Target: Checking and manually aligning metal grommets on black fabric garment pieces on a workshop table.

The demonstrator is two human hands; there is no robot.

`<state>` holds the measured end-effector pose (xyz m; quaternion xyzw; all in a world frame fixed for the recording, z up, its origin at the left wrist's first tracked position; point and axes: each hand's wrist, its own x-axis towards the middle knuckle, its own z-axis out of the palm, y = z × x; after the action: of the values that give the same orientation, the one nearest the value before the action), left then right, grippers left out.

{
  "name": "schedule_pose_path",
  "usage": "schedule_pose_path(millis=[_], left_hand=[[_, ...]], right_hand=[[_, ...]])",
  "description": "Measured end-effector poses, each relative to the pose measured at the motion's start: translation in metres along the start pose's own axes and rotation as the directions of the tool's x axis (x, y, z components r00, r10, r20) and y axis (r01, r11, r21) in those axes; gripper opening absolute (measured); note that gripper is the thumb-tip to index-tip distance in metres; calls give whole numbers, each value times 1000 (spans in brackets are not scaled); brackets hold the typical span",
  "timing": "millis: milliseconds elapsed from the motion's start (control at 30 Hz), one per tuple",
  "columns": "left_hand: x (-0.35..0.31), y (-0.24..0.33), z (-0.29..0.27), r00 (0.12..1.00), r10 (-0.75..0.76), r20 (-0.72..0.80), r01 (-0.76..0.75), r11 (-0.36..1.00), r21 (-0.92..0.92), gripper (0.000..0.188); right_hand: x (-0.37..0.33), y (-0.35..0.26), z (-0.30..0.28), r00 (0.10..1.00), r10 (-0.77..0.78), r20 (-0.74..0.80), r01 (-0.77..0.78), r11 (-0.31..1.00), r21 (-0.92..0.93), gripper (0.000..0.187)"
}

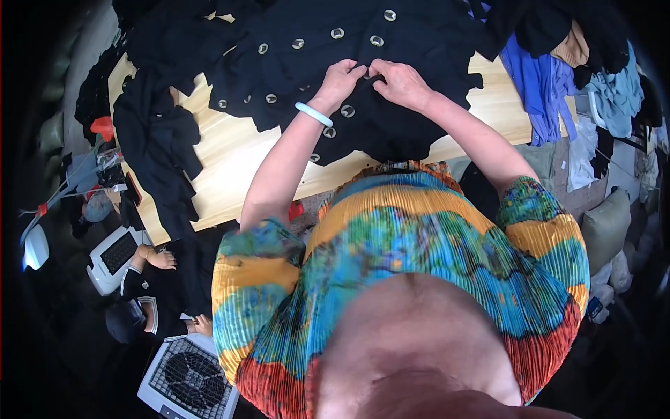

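Black cloth [307, 70] covers much of the light wooden table [234, 143] in front of me, with several round, pale-rimmed, dark-centred discs [338, 33] dotted over it. My left hand [340, 82], with a pale bangle [314, 114] on its wrist, is closed in a pinch on the cloth. Close beside it, fingertips nearly touching, my right hand [403, 84] also pinches the cloth. Part of a pale-rimmed disc seems to show between the fingertips; the fingers partly hide it. More discs [347, 111] lie just below my hands.
More black cloth [150, 133] hangs over the table's left edge. Purple cloth [534, 87] and light-blue cloth [618, 98] hang at the right. At lower left are another person's hand [164, 260], a white fan unit [192, 373] and a white device [115, 258]. A green cushion [606, 222] lies right.
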<state>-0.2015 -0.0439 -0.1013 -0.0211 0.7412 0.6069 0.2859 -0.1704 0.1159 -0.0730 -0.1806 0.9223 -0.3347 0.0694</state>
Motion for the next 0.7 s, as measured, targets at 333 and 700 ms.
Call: schedule_pose_path(millis=[333,700], left_hand=[[-5,3,-4,972,230,35,-221,866,449,45],[-19,-8,20,843,535,-54,-393,681,618,36]], right_hand=[[-1,-4,-1,992,-115,-43,98,952,-289,11],[6,-2,-1,990,-102,101,128,946,-298,11]])
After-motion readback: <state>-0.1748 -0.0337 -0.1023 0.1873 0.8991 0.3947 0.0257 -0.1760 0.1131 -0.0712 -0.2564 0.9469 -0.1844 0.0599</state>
